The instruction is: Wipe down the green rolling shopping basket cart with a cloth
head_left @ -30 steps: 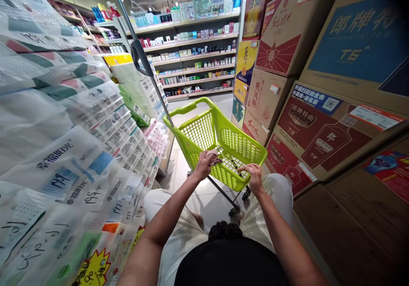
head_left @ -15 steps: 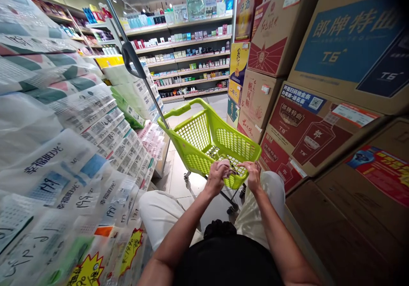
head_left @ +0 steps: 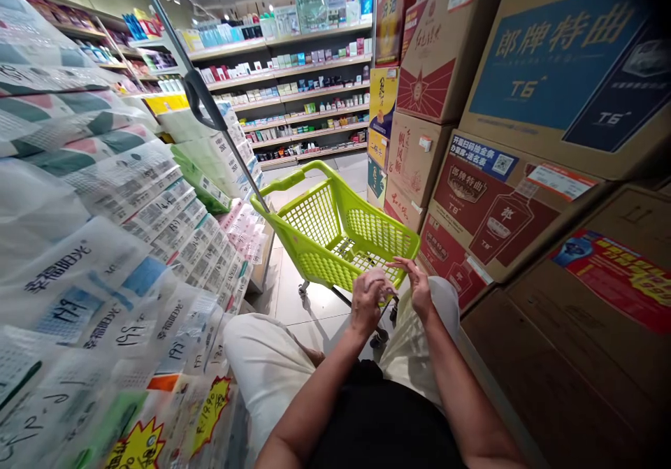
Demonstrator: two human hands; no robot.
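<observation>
My left hand is closed around a crumpled pale pink cloth, part of which sticks out past the fingers. It is at the near end of a lime-green shopping cart. My right hand is just to the right, by the cart's near right corner. Its fingers stretch out leftward over the rim, and nothing shows in them. Whether those fingertips touch the rim I cannot tell. Light shows through the slotted basket, and a long pole with a dark grip rises from the cart's far left corner.
Plastic-wrapped paper packs with handwritten prices are stacked along the left. Printed cardboard cartons form a wall on the right. Beyond the cart, shelves hold small boxes and bottles. My bent knees flank the cart's near end.
My left hand, with the pink cloth, has moved right and slightly down, nearer to my right hand. The right hand's fingers have lifted a little. The surroundings have shifted slightly left in view.
</observation>
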